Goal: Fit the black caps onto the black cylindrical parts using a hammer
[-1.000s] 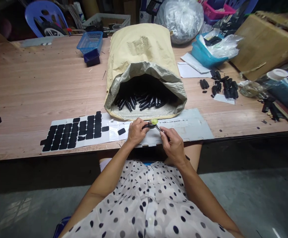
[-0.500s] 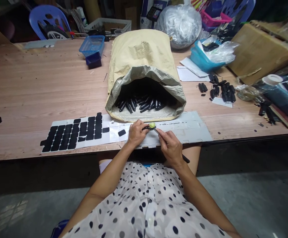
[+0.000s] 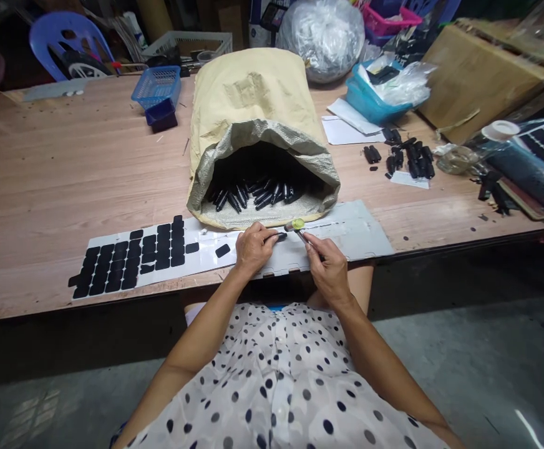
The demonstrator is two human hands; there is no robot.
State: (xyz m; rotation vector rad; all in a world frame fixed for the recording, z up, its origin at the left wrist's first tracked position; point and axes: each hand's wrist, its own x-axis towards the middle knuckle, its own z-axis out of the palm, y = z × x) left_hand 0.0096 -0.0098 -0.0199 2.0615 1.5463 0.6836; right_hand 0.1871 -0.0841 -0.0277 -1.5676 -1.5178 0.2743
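My right hand (image 3: 327, 262) is closed around the handle of a small hammer (image 3: 294, 225), whose metal head carries a yellow-green cap. Its head hovers just above and right of a small black part (image 3: 281, 236). The fingers of my left hand (image 3: 254, 246) pinch that part low over the grey board (image 3: 356, 234). Directly beyond both hands, a yellow sack (image 3: 253, 81) lies with its mouth facing me. Many black cylindrical pieces (image 3: 239, 194) show inside it. A loose black pad (image 3: 223, 251) rests left of my left hand.
A sheet of black pads (image 3: 126, 255) covers the board's left end. Black parts (image 3: 415, 156) are piled at the right, near a turquoise basket (image 3: 375, 103) and a cardboard box (image 3: 482, 75). A blue basket (image 3: 157, 87) stands at the back left.
The hammer head has lifted off the black part and swung slightly up and right. My left hand still pinches the part. The whole view has shifted a little.
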